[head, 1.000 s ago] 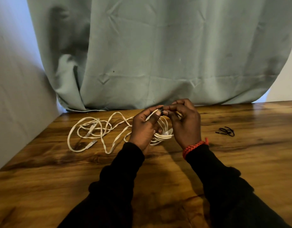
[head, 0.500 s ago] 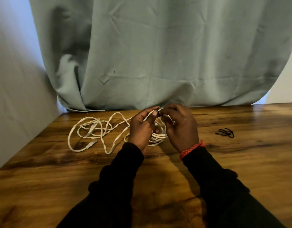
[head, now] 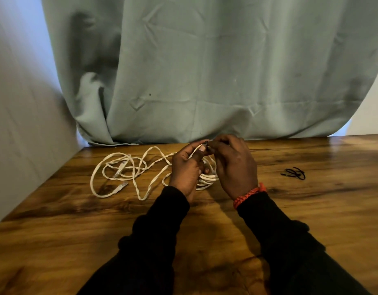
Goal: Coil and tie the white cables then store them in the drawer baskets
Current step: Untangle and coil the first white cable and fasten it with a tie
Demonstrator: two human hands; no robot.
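Since a second ago, little has been changed. The two hands have been kept close together in the middle of the frame, just above the counter. The coiled cable is still held between them, so the tying step seems to be going on and is not yet done.

The left hand is curled round the coil, with the thumb pressed on top. A small black tie is pinched by the fingertips of the right hand, right at the top of the coil. How far the tie has been wound cannot be told.

A big green curtain is hung behind the counter, across the top of the frame. A loose cable is spread out to the left of the hands, with plugs seen on it, and it is still to be coiled. A small pile of spare ties is seen at the right, well apart from the hands. No drawer or basket is seen, so storing must wait. Nothing is seen in the way of the hands.
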